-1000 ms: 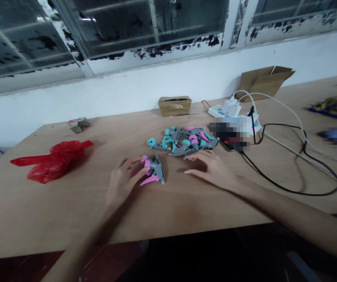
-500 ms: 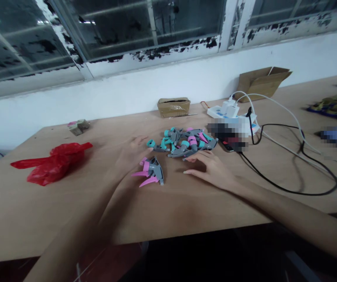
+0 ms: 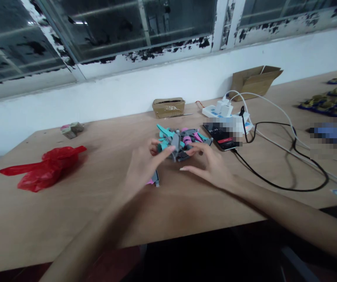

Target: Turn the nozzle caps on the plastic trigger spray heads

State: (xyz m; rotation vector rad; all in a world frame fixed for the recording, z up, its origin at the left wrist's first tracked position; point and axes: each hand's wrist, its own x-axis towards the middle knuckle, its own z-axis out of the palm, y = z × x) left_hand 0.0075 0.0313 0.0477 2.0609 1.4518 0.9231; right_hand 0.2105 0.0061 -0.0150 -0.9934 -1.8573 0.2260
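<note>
A: Where are the trigger sprayer heads?

B: A pile of sprayer heads (image 3: 186,140), grey with teal and pink parts, lies in the middle of the wooden table (image 3: 68,211). The left hand (image 3: 143,166) has its fingers closed round 1 teal-and-grey sprayer head (image 3: 166,141) at the pile's left edge. The right hand (image 3: 212,166) sits at the near right side of the pile, its fingertips touching the pieces, fingers spread and clasping nothing.

A: Anything under the hands?

B: A pink-and-grey sprayer head (image 3: 154,180) lies on the table just near of the left hand, which hides most of it.

A: What else is around?

B: A phone (image 3: 219,136) with a lit screen lies just right of the pile, a black cable (image 3: 276,187) looping from it across the right side. Behind it is a white power strip (image 3: 215,111) with white plugs. A small taped cardboard box (image 3: 168,107) stands beyond the pile by the wall, and an open cardboard box (image 3: 255,80) further right. A red plastic bag (image 3: 43,169) lies well apart on the left, with a small block (image 3: 71,129) beyond it. Gold-and-blue items (image 3: 328,102) sit at the far right.
</note>
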